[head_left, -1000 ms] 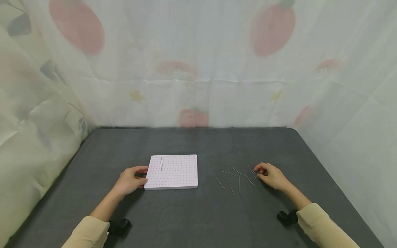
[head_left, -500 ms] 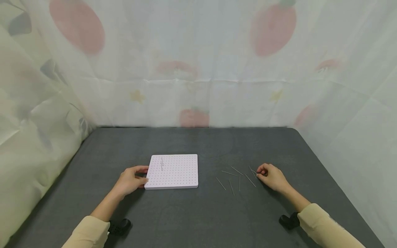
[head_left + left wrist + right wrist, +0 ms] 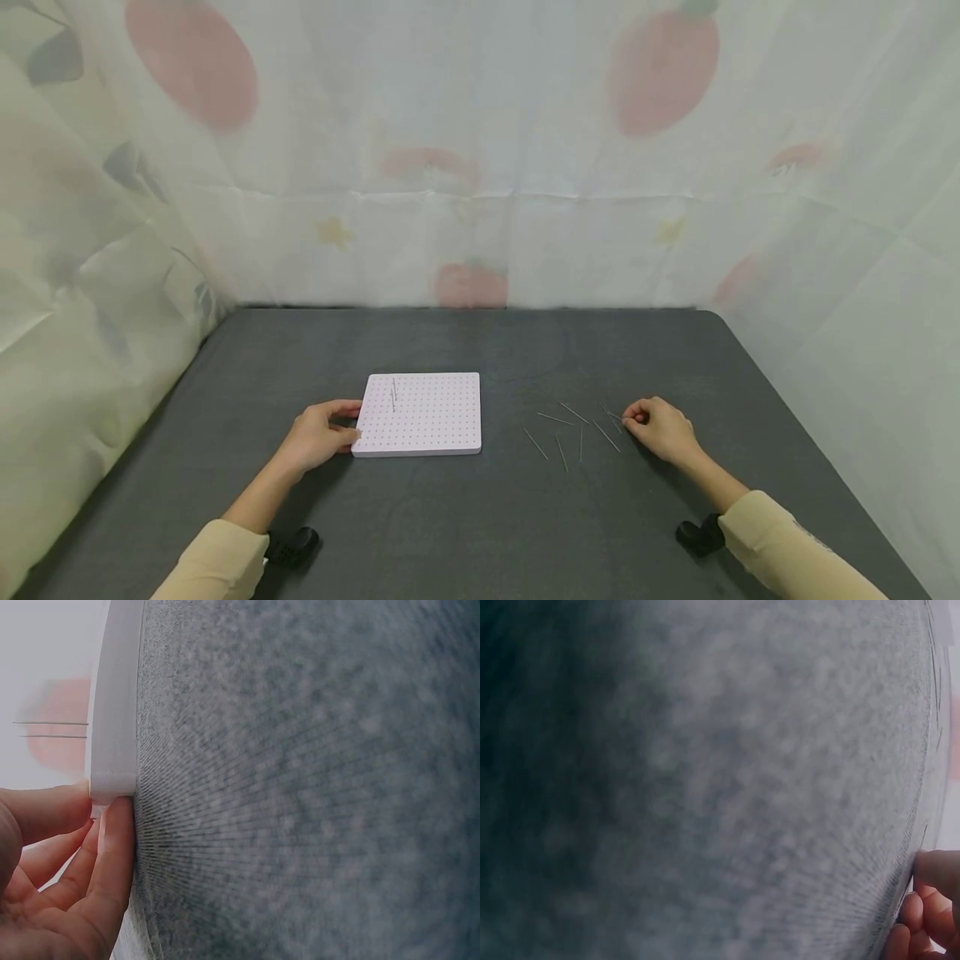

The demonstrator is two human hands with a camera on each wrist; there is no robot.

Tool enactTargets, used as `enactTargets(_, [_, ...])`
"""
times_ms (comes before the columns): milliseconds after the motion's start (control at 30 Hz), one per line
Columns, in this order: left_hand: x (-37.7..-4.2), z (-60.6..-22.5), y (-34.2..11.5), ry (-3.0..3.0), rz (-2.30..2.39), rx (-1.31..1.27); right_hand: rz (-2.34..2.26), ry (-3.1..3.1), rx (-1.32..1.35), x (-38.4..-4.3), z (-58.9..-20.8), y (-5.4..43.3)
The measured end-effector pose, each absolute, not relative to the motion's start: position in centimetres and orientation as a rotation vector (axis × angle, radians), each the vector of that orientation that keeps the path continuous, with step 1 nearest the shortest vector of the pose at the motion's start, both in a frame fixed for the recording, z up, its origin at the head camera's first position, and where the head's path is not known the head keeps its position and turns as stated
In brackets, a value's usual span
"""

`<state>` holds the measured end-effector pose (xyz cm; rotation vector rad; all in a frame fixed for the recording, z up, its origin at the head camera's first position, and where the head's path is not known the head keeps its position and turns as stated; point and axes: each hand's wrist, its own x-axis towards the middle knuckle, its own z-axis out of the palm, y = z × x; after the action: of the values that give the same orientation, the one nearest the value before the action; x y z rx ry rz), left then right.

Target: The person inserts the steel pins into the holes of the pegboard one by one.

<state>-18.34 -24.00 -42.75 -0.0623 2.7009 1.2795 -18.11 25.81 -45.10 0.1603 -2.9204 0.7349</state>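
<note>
A white pegboard (image 3: pixel 431 429) with rows of small holes lies left of centre in the head view. Two thin metal needles (image 3: pixel 393 396) stand upright near its far left corner; the left wrist view shows the same needles (image 3: pixel 52 730) side-on. My left hand (image 3: pixel 313 435) holds the board's left side, thumb (image 3: pixel 52 810) at the top edge and a finger low against the side. My right hand (image 3: pixel 663 429) pinches the end of a needle (image 3: pixel 612 414) between thumb and fingertips, close over the table. Another needle lies across it there, partly overlapped.
Several loose needles (image 3: pixel 574 412) lie scattered on the dark grey table (image 3: pixel 480 525) between the board and my right hand. A patterned curtain (image 3: pixel 480 167) hangs behind the table and along both sides.
My right hand's fingertips have drawn together and shifted slightly right at the needle. My left hand stays on the board, and the other needles keep their places.
</note>
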Motion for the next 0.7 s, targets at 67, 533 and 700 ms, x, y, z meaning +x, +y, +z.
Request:
enactTargets(67, [-18.35,-42.74,-23.97,2.702,1.28,-0.06,0.735,-2.92,0.14,-18.15,-45.12,25.79])
enactTargets(533, [-18.44,-42.77,-24.03,2.684,1.3,-0.051,0.719,-2.926,0.109,-18.09,-44.93,25.33])
enactTargets(700, [-18.44,-42.68,-24.13,2.68,1.3,-0.052,0.75,-2.95,0.096,-18.25,-44.77,25.43])
